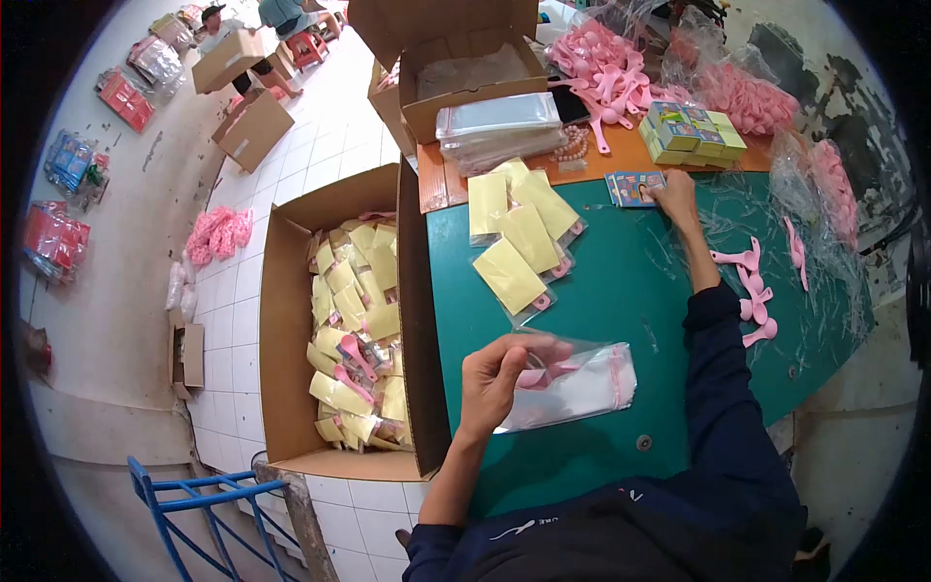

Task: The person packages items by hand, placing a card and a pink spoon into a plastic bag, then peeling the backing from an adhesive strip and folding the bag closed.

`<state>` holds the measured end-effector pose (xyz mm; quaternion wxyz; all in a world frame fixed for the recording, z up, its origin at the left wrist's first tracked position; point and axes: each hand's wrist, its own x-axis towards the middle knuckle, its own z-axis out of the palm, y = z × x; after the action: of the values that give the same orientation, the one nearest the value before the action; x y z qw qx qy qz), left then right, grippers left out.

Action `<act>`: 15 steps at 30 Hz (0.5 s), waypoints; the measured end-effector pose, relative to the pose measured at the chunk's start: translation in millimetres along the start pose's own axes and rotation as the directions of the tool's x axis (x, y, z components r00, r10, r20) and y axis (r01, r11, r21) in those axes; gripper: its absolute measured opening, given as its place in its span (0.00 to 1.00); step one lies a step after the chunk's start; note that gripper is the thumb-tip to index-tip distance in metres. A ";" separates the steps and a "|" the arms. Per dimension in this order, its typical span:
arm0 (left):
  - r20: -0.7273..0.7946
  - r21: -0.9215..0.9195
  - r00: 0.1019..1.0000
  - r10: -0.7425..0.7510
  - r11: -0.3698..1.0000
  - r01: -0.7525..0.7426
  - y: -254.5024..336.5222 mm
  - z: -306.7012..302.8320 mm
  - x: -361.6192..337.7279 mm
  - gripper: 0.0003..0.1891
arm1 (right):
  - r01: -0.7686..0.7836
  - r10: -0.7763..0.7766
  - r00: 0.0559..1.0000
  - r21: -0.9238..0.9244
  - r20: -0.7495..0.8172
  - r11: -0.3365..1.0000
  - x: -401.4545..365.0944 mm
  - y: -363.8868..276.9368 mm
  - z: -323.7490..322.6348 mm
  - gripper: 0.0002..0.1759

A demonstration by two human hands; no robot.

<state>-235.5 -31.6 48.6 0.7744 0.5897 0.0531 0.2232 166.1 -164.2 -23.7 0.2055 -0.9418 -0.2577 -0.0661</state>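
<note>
Left hand (492,381) in a pinch on clear bag (562,354), right hand (676,197) likewise on blue cards (631,190), print illegible.

Dark shirt (601,529): apparently "URE"; rest unreadable.

About five tabletop packets (510,276) (they overlap), two distant people (282,12), one blue trolley (184,505)
</note>
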 end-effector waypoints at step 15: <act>-0.017 -0.026 0.930 -0.368 0.930 0.368 -0.8 6.9 10.7 0.16 | -0.010 -0.261 0.941 0.792 0.214 0.611 -138.3 -129.1 -144.3 0.06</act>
<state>-223.3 -33.5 51.8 0.8084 0.5581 0.1685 0.0813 -21.5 -187.3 120.9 0.5469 -0.7348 -0.3555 0.1861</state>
